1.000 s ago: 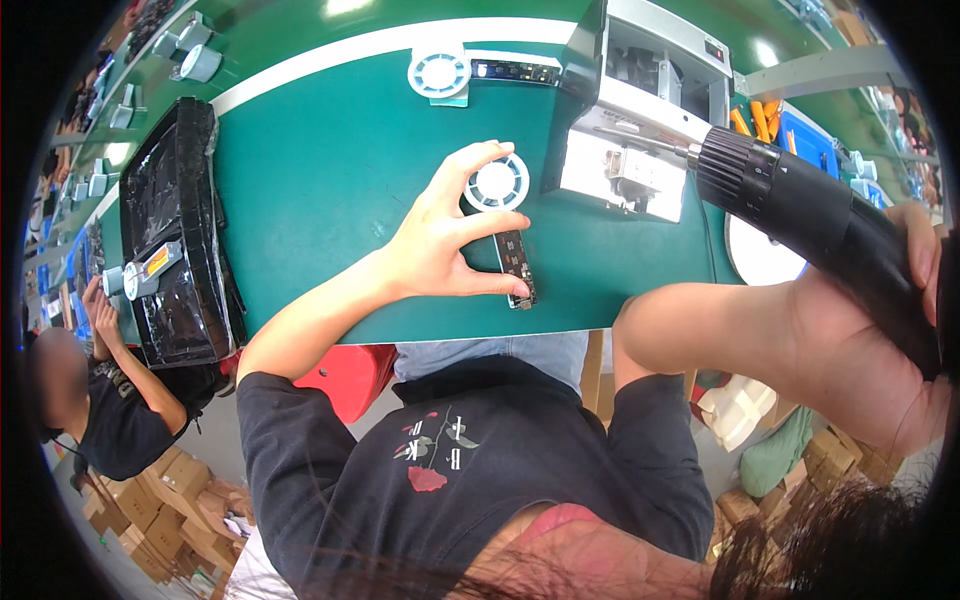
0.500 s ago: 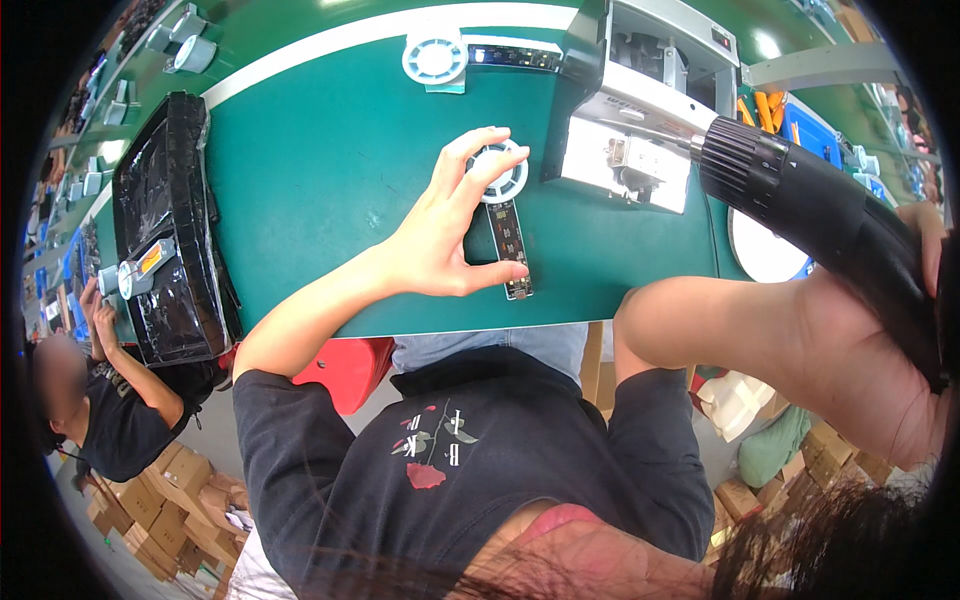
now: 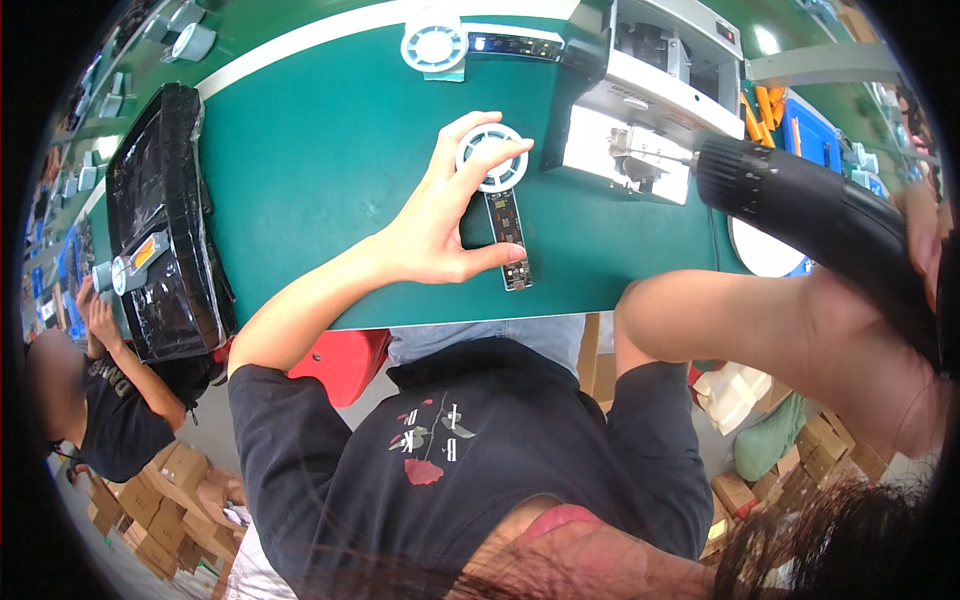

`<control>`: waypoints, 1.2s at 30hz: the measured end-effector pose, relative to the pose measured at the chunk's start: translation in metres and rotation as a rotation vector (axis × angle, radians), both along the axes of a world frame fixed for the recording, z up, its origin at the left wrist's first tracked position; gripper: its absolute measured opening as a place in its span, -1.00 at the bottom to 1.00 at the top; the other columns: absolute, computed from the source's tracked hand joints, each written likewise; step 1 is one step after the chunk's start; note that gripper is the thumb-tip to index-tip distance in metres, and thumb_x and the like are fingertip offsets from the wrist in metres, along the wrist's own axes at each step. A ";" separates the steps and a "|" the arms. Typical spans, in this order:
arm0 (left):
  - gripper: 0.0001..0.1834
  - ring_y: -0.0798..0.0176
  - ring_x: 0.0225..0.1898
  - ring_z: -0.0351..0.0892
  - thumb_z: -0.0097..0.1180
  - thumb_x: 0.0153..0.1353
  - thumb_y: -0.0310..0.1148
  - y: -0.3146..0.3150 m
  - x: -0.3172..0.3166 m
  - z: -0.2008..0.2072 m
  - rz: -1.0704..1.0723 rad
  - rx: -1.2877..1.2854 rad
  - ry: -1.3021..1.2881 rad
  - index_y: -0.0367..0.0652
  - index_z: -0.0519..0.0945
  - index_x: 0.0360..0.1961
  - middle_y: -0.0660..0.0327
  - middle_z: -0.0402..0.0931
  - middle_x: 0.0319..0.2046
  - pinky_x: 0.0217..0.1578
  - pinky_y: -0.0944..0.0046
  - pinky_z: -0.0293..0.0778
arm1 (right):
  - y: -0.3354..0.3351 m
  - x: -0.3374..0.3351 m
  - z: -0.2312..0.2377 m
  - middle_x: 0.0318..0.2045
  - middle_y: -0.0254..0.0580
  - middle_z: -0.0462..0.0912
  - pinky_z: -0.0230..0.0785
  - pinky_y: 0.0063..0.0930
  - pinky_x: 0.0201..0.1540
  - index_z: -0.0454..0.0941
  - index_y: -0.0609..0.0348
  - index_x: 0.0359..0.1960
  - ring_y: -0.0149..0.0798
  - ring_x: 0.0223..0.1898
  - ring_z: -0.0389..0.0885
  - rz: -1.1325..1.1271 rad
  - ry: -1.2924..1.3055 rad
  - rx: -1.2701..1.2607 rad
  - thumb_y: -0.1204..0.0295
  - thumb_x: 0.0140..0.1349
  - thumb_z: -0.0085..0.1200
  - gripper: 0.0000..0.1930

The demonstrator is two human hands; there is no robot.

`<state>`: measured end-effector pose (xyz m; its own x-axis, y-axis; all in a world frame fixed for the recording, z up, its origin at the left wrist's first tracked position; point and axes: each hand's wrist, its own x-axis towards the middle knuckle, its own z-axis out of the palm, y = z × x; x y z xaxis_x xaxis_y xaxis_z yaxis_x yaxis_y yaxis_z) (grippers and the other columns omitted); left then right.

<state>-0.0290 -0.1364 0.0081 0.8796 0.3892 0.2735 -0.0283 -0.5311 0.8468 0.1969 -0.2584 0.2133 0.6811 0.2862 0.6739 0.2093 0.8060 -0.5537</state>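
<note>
My left hand (image 3: pixel 435 220) curves round a white spoked round part with a narrow circuit board (image 3: pixel 505 232) extending toward me. Its fingers lie over the wheel (image 3: pixel 492 178) and the thumb presses near the board's end. At the right edge my right hand (image 3: pixel 918 235) is closed round a black electric screwdriver (image 3: pixel 800 195), most of its fingers hidden behind the tool. The thin bit points left, over the bright front of a grey metal box-shaped machine (image 3: pixel 685 105), likely a screw feeder. Whether the bit touches anything there is unclear.
A second white wheel (image 3: pixel 435 46) with a board strip lies at the far side of the green table (image 3: pixel 320 180). A black wrapped tray (image 3: pixel 165 230) stands left, beside another person's hands (image 3: pixel 98 318). Orange-handled tools (image 3: pixel 765 108) and a blue bin (image 3: pixel 812 135) sit at right.
The screwdriver has shifted slightly toward me relative to the metal machine. My left thumb has slid a little up the board from its end. The whole view has shifted slightly.
</note>
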 end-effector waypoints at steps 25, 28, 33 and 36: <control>0.08 -0.28 0.48 0.22 0.70 -0.09 -0.13 0.003 0.001 -0.004 0.017 0.037 -0.040 -0.06 0.40 0.47 -0.17 0.04 0.50 0.45 -0.18 0.26 | 0.061 0.036 -0.031 -0.58 -0.06 0.54 0.39 -0.50 -0.57 0.34 0.22 -0.19 -0.33 -0.66 0.46 0.947 -0.218 -0.284 0.76 -0.19 0.37 -0.47; 0.08 -0.28 0.49 0.21 0.70 -0.08 -0.13 0.002 -0.002 -0.004 0.028 0.038 -0.045 -0.07 0.39 0.47 -0.17 0.05 0.49 0.45 -0.18 0.25 | 0.061 0.020 -0.030 -0.57 -0.07 0.57 0.32 -0.57 -0.57 0.37 0.24 -0.24 -0.38 -0.64 0.46 0.991 -0.230 -0.264 0.79 -0.25 0.45 -0.45; 0.07 -0.28 0.50 0.18 0.70 -0.08 -0.13 0.002 0.000 -0.003 0.015 0.011 -0.052 -0.08 0.39 0.47 -0.17 0.06 0.48 0.46 -0.18 0.24 | 0.067 0.034 -0.034 -0.58 -0.08 0.56 0.33 -0.53 -0.58 0.39 0.25 -0.30 -0.37 -0.63 0.47 1.080 -0.273 -0.279 0.80 -0.17 0.46 -0.52; 0.07 -0.28 0.51 0.17 0.70 -0.08 -0.13 0.002 -0.001 -0.004 0.028 0.008 -0.036 -0.07 0.39 0.46 -0.17 0.06 0.48 0.47 -0.18 0.22 | 0.059 0.030 -0.027 -0.58 -0.07 0.55 0.36 -0.50 -0.55 0.37 0.24 -0.27 -0.34 -0.62 0.48 1.110 -0.138 -0.343 0.76 -0.16 0.43 -0.52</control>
